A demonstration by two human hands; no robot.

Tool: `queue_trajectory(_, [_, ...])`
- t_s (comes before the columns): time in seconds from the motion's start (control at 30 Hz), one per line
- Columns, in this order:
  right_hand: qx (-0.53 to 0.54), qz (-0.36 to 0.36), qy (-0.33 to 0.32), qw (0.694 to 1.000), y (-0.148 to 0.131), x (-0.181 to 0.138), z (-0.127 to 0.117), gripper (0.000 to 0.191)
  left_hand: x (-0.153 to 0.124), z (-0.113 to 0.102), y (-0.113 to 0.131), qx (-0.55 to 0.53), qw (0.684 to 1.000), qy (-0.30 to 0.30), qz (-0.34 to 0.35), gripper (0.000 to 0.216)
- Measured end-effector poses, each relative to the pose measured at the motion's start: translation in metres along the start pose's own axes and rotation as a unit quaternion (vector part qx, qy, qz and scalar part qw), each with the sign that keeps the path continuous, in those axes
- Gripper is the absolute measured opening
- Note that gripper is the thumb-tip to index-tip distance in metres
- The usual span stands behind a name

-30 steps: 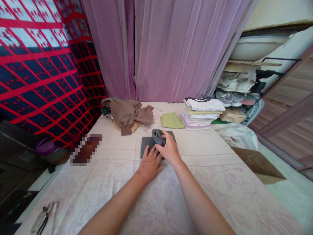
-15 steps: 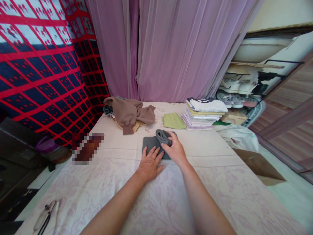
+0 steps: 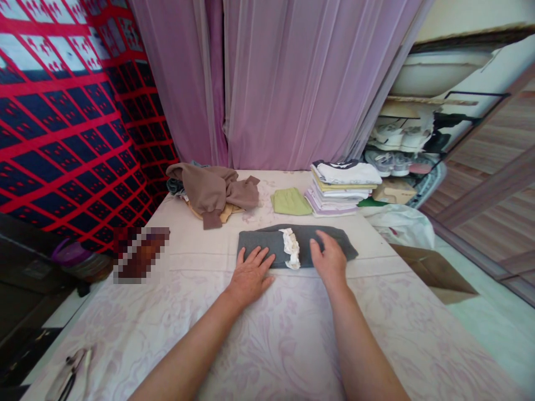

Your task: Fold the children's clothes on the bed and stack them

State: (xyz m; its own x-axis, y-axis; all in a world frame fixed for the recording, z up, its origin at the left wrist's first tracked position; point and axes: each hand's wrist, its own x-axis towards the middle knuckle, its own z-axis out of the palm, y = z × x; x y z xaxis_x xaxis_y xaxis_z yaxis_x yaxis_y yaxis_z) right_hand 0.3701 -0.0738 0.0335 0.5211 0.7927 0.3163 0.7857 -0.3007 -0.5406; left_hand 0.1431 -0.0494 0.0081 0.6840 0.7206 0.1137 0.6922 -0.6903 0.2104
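A dark grey folded garment (image 3: 267,236) lies in a long flat strip across the bed. On its middle is a crumpled white strip (image 3: 291,249) that looks like paper or tissue; I cannot tell which. My left hand (image 3: 251,274) is flat with fingers spread, pressing on the garment's left end. Over the right part is my right hand (image 3: 330,259), its thumb and forefinger apart and holding nothing visible. Whether its fingertips touch the cloth is unclear. Beyond the garment lies a folded lime-green piece of clothing (image 3: 291,201).
A stack of folded clothes (image 3: 345,192) stands at the back right. At the back left is a heap with a brown sweatshirt (image 3: 209,189) on top. A cable (image 3: 75,373) lies at the near left corner. Past the bed's right edge is a cardboard box (image 3: 432,273).
The grey garment's rolled right part has been unfolded to the right, baring the white strip. My right hand has moved right and let go of the roll; my left hand stays on the left end.
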Motion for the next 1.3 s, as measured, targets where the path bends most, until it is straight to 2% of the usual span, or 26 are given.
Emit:
queue_trajectory(0.07, [0.008, 0.026, -0.134, 0.991, -0.013, 0.005, 0.012, 0.048, 0.000, -0.005, -0.007, -0.012, 1.000, 0.002, -0.007, 0.050])
queue_trajectory(0.1, [0.002, 0.041, -0.179, 0.983, -0.017, 0.009, 0.016, 0.050, -0.001, -0.007, -0.012, -0.018, 1.000, 0.011, -0.015, 0.049])
queue_trajectory(0.2, [-0.015, 0.047, -0.252, 0.966, -0.023, 0.019, 0.025, 0.056, -0.007, -0.008, -0.031, -0.033, 0.996, 0.061, -0.048, 0.049])
queue_trajectory(0.3, [-0.007, 0.055, -0.312, 0.948, -0.026, 0.027, 0.028, 0.051, -0.015, -0.004, -0.047, -0.059, 0.991, 0.096, -0.070, 0.050])
queue_trajectory(0.37, [0.012, 0.071, -0.315, 0.946, -0.029, 0.029, 0.028, 0.046, -0.020, -0.001, -0.051, -0.078, 0.988, 0.103, -0.080, 0.051])
queue_trajectory(0.43, [0.048, 0.084, -0.288, 0.953, -0.034, 0.030, 0.028, 0.043, -0.022, 0.001, -0.051, -0.092, 0.986, 0.107, -0.090, 0.052])
queue_trajectory(0.53, [0.174, 0.118, -0.231, 0.950, -0.049, 0.028, 0.026, 0.039, -0.024, 0.002, -0.048, -0.107, 0.982, 0.116, -0.101, 0.055])
queue_trajectory(0.6, [0.302, 0.140, -0.208, 0.920, -0.065, 0.026, 0.023, 0.038, -0.022, 0.002, -0.045, -0.116, 0.979, 0.127, -0.108, 0.060])
queue_trajectory(0.67, [0.412, 0.147, -0.199, 0.877, -0.086, 0.023, 0.020, 0.038, -0.020, 0.001, -0.042, -0.120, 0.974, 0.149, -0.123, 0.067])
queue_trajectory(0.8, [0.523, 0.137, -0.220, 0.812, -0.131, 0.017, 0.020, 0.037, -0.017, 0.001, -0.041, -0.111, 0.958, 0.208, -0.164, 0.075])
queue_trajectory(0.87, [0.541, 0.127, -0.231, 0.799, -0.147, 0.015, 0.024, 0.038, -0.018, 0.000, -0.044, -0.098, 0.953, 0.225, -0.180, 0.070])
queue_trajectory(0.97, [0.534, 0.113, -0.226, 0.807, -0.156, 0.012, 0.033, 0.038, -0.024, 0.000, -0.053, -0.071, 0.953, 0.229, -0.187, 0.068])
queue_trajectory(1.17, [0.491, 0.158, -0.228, 0.826, -0.139, 0.011, 0.046, 0.036, -0.028, -0.002, -0.056, -0.040, 0.959, 0.205, -0.189, 0.069])
queue_trajectory(1.3, [0.482, 0.168, -0.239, 0.826, -0.132, 0.012, 0.047, 0.040, -0.020, -0.003, -0.049, -0.047, 0.954, 0.228, -0.190, 0.078])
